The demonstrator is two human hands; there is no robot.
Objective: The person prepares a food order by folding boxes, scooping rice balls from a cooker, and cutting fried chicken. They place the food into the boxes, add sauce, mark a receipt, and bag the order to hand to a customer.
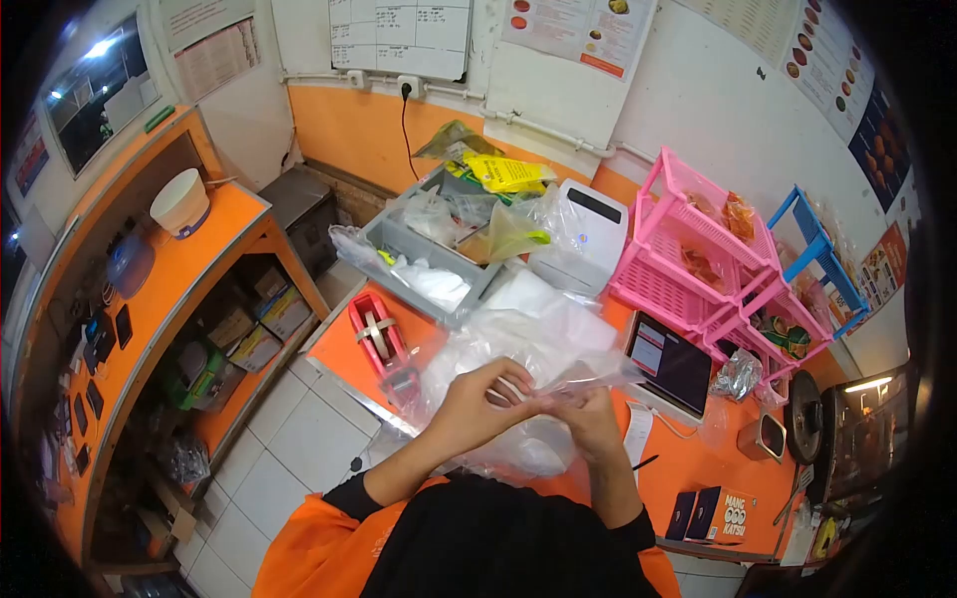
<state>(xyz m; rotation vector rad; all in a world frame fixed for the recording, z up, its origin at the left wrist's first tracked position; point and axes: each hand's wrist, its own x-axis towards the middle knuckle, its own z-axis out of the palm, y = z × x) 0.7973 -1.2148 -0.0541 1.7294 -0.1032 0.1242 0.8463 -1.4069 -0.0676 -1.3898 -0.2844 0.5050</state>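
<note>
My left hand [480, 401] and my right hand [588, 417] meet in front of me over the orange counter [688, 463]. Both pinch a thin clear plastic bag [588, 377] held between the fingertips. Under the hands lies a heap of clear plastic bags [518, 339] spread on the counter. A red tape dispenser [382, 344] stands just left of my left hand. What the held bag contains cannot be made out.
A grey tray [414, 249] with bags and yellow packets sits behind the heap, next to a white printer [588, 234]. Pink baskets [698, 259] and a blue rack [819, 249] stand at the right. A tablet [670, 364] leans beside my right hand. An orange shelf unit [159, 299] lines the left.
</note>
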